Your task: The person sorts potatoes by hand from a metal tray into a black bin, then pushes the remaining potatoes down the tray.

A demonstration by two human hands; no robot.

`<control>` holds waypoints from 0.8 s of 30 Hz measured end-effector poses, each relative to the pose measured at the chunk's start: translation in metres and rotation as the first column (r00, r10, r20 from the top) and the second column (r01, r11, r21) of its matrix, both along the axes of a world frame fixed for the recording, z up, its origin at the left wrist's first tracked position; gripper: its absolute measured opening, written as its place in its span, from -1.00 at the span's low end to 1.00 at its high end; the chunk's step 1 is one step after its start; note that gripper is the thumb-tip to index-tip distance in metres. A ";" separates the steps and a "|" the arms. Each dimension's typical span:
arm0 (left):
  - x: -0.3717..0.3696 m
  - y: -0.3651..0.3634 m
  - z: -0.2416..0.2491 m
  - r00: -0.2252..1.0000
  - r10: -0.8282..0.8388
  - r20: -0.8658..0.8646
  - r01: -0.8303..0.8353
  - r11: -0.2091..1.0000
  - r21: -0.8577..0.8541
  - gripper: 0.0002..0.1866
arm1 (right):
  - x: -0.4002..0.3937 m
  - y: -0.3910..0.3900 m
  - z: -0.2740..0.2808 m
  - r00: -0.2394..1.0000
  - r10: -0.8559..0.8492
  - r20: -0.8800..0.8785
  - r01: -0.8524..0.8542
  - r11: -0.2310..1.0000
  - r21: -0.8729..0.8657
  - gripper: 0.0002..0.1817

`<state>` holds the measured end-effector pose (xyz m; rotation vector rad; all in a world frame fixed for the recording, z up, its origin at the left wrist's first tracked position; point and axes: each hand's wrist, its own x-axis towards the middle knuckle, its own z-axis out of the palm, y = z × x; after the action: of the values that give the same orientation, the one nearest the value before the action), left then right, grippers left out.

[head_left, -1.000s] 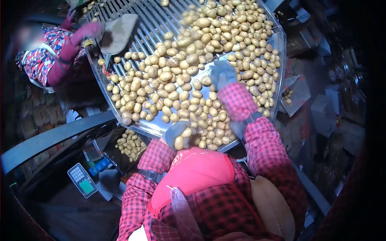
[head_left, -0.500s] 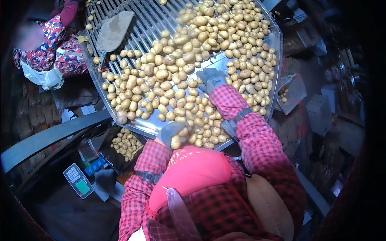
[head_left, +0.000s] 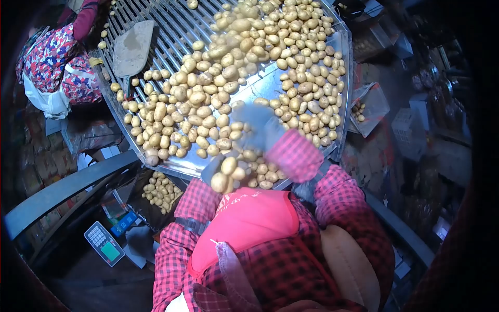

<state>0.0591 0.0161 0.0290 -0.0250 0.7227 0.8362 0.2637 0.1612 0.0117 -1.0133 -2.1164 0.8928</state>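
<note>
Pale yellow potatoes [head_left: 197,97] lie spread over a metal sorting table [head_left: 260,86], thickest at its far and left parts. My left hand [head_left: 209,170], in a grey glove, is at the near edge and curls around a few potatoes [head_left: 228,166], close to my red apron. Over the near middle of the table is my right hand [head_left: 258,125], also gloved in grey. Motion smears its fingers, so I cannot make out their pose or whether they hold anything. Potatoes lie just beneath and beside it.
A scoop [head_left: 132,49] rests on the slatted bars at the far left. Another person [head_left: 57,67] is beside that side. Below left are a container of potatoes [head_left: 161,192] and a scale display [head_left: 104,243]. On the right hangs a bag [head_left: 371,109] with potatoes.
My right hand has swept back toward me and left, from the bare metal patch toward my left hand. More potatoes show in my left hand. The whole view has shifted slightly.
</note>
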 end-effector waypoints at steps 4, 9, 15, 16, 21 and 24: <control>0.003 -0.002 0.020 1.000 -0.016 0.001 0.016 0.994 -0.105 -0.46 | 0.112 0.092 -0.075 0.768 -0.553 0.324 0.597 0.801 -0.047 -0.38; 0.003 -0.003 0.021 1.000 0.013 0.005 -0.014 0.996 0.087 -0.48 | 0.120 0.088 -0.045 0.600 -0.453 0.659 0.599 0.801 0.005 -0.42; 0.004 -0.011 0.010 0.990 0.032 -0.139 0.026 0.916 0.400 -0.49 | 0.065 0.022 -0.010 0.916 -0.341 0.211 0.385 0.895 -0.225 -0.40; 0.010 -0.003 0.037 0.980 0.025 -0.197 0.039 0.948 0.315 -0.49 | 0.050 0.001 0.005 0.950 -0.311 0.037 0.311 0.925 -0.216 -0.42; 0.014 0.001 0.023 0.952 0.181 0.247 -0.226 0.960 0.165 -0.59 | -0.013 -0.065 0.045 0.968 -0.006 -0.253 -0.100 0.908 -0.407 -0.48; 0.018 0.010 0.016 0.862 0.147 0.485 -0.372 0.834 0.407 -0.65 | -0.023 -0.062 0.050 0.936 0.255 -0.242 -0.333 0.865 -0.374 -0.48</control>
<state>0.0776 0.0265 0.0448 0.1430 0.0603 1.2198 0.2405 0.0991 0.0619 -0.7663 -1.9967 1.5756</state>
